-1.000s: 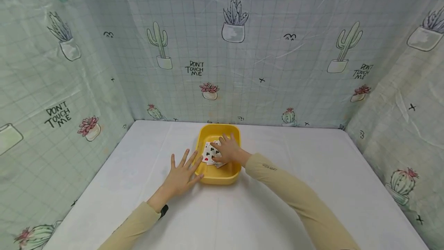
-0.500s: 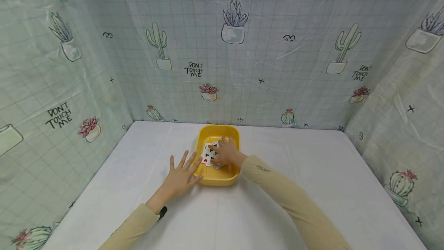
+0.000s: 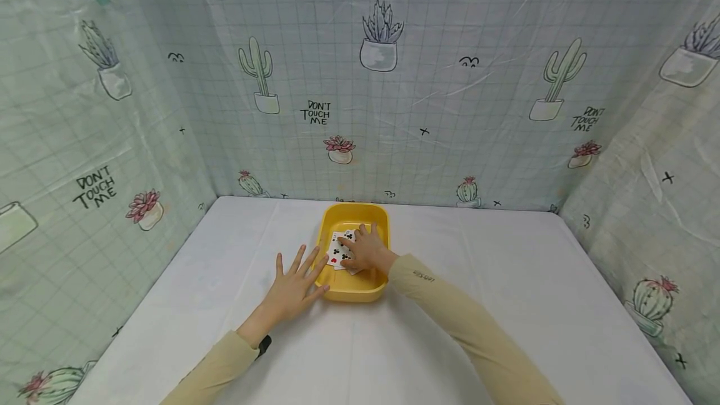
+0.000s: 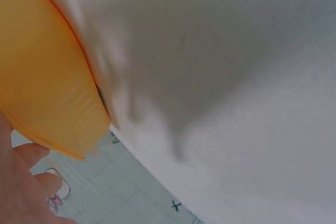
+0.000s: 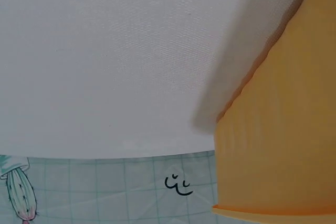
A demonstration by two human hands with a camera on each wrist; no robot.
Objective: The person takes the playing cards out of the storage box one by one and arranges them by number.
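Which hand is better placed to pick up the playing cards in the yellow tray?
Probably the right hand: it already reaches inside the yellow tray, right over the playing cards. The left hand is spread at the tray's left side, away from them.

White playing cards (image 3: 337, 255), seemingly overlapping, flat inside yellow tray (image 3: 351, 296)

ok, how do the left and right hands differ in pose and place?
Place: the left hand is mostly outside the yellow tray, at its left side; the right hand reaches inside it.
Cards: the right hand covers part of the playing cards; the left hand is clear of them.
Wrist: a black band shows at the left hand; none is visible at the right hand.
Shared: both have beige sleeves.
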